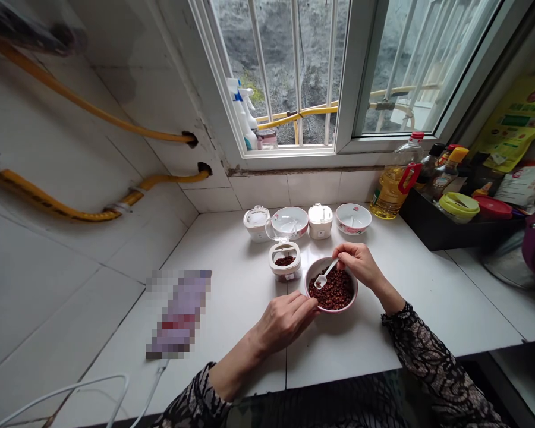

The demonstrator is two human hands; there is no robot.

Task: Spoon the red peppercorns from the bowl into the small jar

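Observation:
My right hand (357,263) pinches the handle of a small white spoon (321,281) over a bowl (355,295). The spoon's scoop is just above or touching the reddish-brown grains (336,292), which look like dried peppercorns. On the bowl's near left rim, the fingers of my left hand (288,320) are closed against it, with the thumb hidden. Just left of the bowl stands a white seasoning jar (285,272), its clear lid (282,230) raised and similar dark grains inside.
Behind are two lidded seasoning jars (257,223) (320,221) and two patterned bowls (290,222) (353,219). An oil bottle (390,189) stands by a black rack (428,223) of condiments at right. A pixelated flat object (181,315) with a white cable (125,386) lies left.

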